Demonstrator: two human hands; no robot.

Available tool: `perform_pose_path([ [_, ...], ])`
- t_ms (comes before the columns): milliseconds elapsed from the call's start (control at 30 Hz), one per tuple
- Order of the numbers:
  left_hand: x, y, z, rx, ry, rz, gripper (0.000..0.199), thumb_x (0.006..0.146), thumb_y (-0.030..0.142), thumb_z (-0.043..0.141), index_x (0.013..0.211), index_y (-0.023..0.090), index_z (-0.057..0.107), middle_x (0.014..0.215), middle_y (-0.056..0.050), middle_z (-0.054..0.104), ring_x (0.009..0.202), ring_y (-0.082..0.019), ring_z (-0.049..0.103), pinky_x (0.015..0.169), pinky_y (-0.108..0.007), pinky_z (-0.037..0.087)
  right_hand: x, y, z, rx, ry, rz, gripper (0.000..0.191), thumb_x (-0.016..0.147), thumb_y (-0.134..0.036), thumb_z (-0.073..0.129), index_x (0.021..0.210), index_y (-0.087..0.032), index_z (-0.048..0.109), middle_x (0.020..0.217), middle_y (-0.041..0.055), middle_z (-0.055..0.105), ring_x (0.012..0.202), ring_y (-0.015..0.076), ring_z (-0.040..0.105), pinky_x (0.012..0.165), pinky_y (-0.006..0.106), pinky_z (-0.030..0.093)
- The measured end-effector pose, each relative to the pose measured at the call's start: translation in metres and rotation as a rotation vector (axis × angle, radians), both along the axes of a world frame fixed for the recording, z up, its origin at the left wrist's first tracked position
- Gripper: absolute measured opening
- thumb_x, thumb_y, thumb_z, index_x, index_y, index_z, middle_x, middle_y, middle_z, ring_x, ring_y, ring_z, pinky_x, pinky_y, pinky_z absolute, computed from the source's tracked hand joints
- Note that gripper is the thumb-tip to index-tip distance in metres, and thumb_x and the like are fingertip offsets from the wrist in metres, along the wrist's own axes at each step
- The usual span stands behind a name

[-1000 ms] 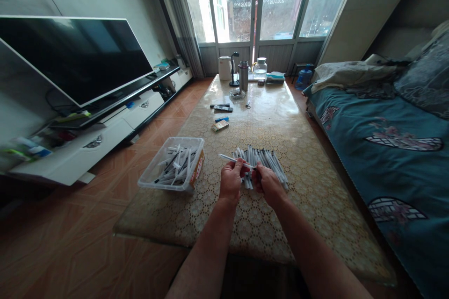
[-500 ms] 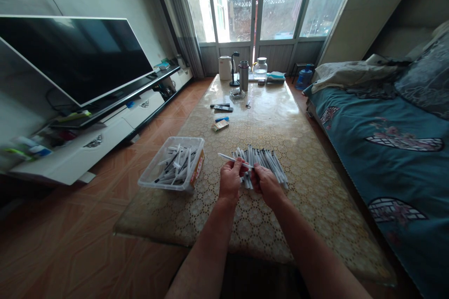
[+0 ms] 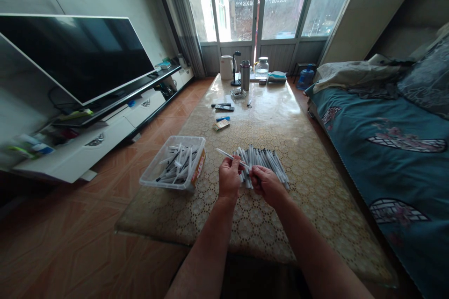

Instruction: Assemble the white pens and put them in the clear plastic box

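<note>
Left hand (image 3: 229, 178) closed around white pen (image 3: 229, 156), tip pointing to 10 o'clock. Right hand (image 3: 265, 182) curled at the pen's near end; grip there unclear. Both above the pen pile (image 3: 264, 161) on table (image 3: 308, 173). Bin (image 3: 175, 162) at 9 o'clock.

Left hand (image 3: 229, 178) grips 1 white pen (image 3: 231, 156) near its right end; the pen's free end slants up and to the left. Right hand (image 3: 266, 183) is closed just right of the grip, fingers at that pen end (contact too small to resolve). Pile of pens (image 3: 264, 161) lies on the table (image 3: 308, 159) just beyond the grip. Clear bin (image 3: 175, 162), part-filled with pens, sits left of it.
</note>
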State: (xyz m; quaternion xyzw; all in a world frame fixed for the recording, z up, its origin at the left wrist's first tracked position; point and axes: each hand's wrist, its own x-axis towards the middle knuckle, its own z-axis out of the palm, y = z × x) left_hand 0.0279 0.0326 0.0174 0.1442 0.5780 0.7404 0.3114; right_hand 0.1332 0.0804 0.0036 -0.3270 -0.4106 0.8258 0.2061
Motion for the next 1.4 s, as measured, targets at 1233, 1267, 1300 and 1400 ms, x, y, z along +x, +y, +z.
perform_pose_path([
  [1233, 0.022, 0.002, -0.013, -0.011, -0.896, -0.361, 0.013, 0.087, 0.016, 0.045, 0.084, 0.012, 0.057, 0.077, -0.009, 0.065, 0.066, -0.017, 0.065, 0.065, -0.031, 0.053, 0.02, 0.021, 0.017, 0.842, -0.37, 0.003, 0.019, 0.068, -0.009, 0.043, 0.075, -0.02, 0.056, 0.071, 0.0006, 0.058, 0.067, 0.0147, 0.052, 0.062, 0.026, 0.041],
  [1267, 0.024, 0.003, -0.014, 0.0, -0.909, -0.369, 0.015, 0.087, 0.015, 0.045, 0.081, 0.012, 0.058, 0.073, -0.008, 0.064, 0.063, -0.016, 0.064, 0.063, -0.029, 0.052, 0.017, 0.016, 0.017, 0.918, -0.382, -0.003, 0.017, 0.07, -0.01, 0.044, 0.076, -0.02, 0.057, 0.073, 0.0016, 0.059, 0.07, 0.0155, 0.053, 0.066, 0.027, 0.041],
  [1300, 0.025, 0.005, -0.014, 0.013, -0.912, -0.359, 0.017, 0.087, 0.015, 0.045, 0.078, 0.011, 0.058, 0.069, -0.008, 0.062, 0.06, -0.014, 0.062, 0.061, -0.027, 0.052, 0.014, 0.01, 0.018, 0.987, -0.384, -0.004, 0.016, 0.072, -0.011, 0.046, 0.076, -0.02, 0.059, 0.076, 0.0025, 0.06, 0.073, 0.0163, 0.054, 0.07, 0.028, 0.042],
  [1400, 0.026, 0.008, -0.015, 0.059, -0.918, -0.276, 0.021, 0.086, 0.013, 0.045, 0.069, 0.012, 0.058, 0.065, -0.006, 0.06, 0.058, -0.012, 0.061, 0.061, -0.022, 0.051, 0.009, -0.002, 0.019, 1.07, -0.305, 0.008, 0.016, 0.077, -0.015, 0.05, 0.084, -0.021, 0.063, 0.088, 0.0046, 0.062, 0.083, 0.0181, 0.055, 0.08, 0.031, 0.042],
])
